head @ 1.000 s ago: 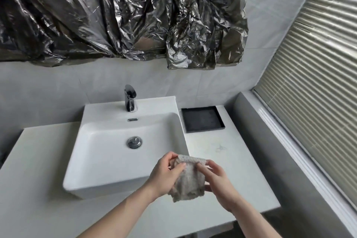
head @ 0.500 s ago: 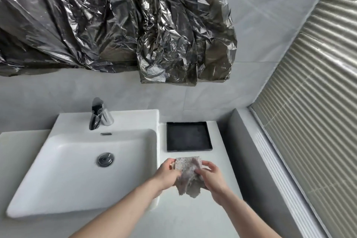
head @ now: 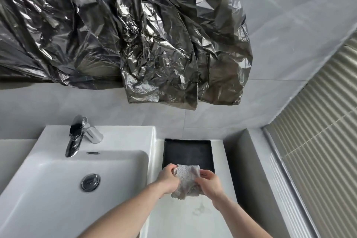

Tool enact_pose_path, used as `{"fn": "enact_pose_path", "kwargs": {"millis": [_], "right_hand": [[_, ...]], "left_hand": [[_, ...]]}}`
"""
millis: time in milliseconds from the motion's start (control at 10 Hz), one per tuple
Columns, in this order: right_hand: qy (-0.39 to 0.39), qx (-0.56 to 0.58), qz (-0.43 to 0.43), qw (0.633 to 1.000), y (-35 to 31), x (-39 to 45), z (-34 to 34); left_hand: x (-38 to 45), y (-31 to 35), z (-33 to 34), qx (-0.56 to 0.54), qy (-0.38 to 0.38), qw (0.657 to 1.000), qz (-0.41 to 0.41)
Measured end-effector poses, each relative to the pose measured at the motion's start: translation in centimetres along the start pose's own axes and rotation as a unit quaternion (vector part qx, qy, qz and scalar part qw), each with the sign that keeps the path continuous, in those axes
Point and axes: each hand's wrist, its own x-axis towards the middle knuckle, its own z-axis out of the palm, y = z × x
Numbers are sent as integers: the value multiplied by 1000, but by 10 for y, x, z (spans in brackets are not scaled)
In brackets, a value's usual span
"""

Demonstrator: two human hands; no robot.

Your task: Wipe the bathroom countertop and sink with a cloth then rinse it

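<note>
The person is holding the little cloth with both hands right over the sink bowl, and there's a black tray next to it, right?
Not quite. In the head view both hands, left hand and right hand, hold the cloth over the countertop beside the sink, just in front of the black tray.

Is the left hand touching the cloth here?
Touching. The head view shows the left hand pinching the cloth at its upper left edge, while the right hand grips the other side.
</note>
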Motion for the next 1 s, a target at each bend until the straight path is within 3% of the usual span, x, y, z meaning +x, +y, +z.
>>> {"fn": "enact_pose_path", "kwargs": {"millis": [300, 400, 500, 600, 700, 800, 1000], "right_hand": [[45, -93, -46, 994, -22, 86, 1], [44, -177, -54, 982, -18, 95, 0], [24, -327, -75, 942, 2, 97, 0], [7, -412, -105, 905, 18, 90, 4], [-28, -491, -122, 862, 27, 82, 10], [-52, -535, -114, 835, 25, 76, 12], [-48, -484, -122, 865, 13, 54, 13]], "left_hand": [[73, 37, -9, -18, 39, 998, 40], [85, 37, -6, 26, 18, 999, 37], [89, 22, 1, 124, -8, 991, 49], [87, 6, 9, 270, -38, 955, 113], [83, -8, 15, 351, -76, 924, 128], [77, -8, 14, 378, -100, 914, 106], [45, 1, -4, 300, -40, 941, 151]]}}
